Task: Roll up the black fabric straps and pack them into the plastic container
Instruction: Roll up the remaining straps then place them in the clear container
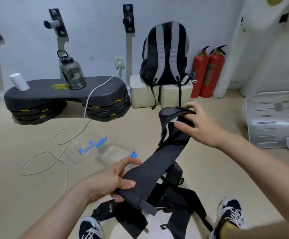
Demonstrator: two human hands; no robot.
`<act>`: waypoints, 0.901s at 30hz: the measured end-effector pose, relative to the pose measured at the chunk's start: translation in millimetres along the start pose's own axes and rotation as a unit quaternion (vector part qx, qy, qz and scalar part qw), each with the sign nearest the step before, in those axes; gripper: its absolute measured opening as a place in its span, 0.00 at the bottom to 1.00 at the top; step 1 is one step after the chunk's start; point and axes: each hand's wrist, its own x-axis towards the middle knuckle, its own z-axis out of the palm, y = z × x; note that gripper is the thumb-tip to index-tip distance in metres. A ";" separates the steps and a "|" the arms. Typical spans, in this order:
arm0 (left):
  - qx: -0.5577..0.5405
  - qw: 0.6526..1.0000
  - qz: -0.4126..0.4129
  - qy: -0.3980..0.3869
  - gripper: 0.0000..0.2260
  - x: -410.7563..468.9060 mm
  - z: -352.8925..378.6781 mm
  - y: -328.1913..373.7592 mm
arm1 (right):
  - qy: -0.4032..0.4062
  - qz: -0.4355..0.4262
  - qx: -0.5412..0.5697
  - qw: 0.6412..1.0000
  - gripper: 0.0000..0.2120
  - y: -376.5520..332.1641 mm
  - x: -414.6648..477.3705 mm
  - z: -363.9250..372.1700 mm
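Note:
A long black fabric strap (pixel 159 161) is stretched diagonally in the air between my hands. My left hand (pixel 116 178) grips its near end, thumb on top. My right hand (pixel 199 125) holds the far end, where the strap folds over. More black straps (pixel 178 200) lie in a heap on the floor between my shoes. The clear plastic container (pixel 113 155) with blue clips sits on the floor beyond my left hand. Its clear lid (pixel 84 149) lies just to its left.
A white charging cable (pixel 62 135) loops across the floor left of the lid. A black step platform (pixel 66 99) carries a water jug and a white roll. A backpack (pixel 166 54) rests on white blocks, beside two red fire extinguishers (pixel 207 71). A white plastic crate (pixel 274 118) stands at right.

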 end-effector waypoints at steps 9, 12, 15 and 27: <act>0.062 0.996 0.054 0.024 0.22 -0.2 15.0 5.0 | 0.193 0.155 0.553 0.796 0.20 -33.9 -10.6 -12.8; 0.065 0.996 0.052 0.034 0.23 7.2 19.8 -0.1 | 0.185 0.136 0.683 0.693 0.18 -51.3 -9.9 -22.3; 0.056 0.995 0.067 0.047 0.25 12.2 26.6 1.7 | 0.133 0.102 0.815 0.555 0.11 -65.2 -11.5 -24.9; 0.047 0.988 0.112 0.092 0.35 3.5 9.9 13.9 | 0.157 0.122 0.731 0.652 0.23 -45.3 -7.9 -20.5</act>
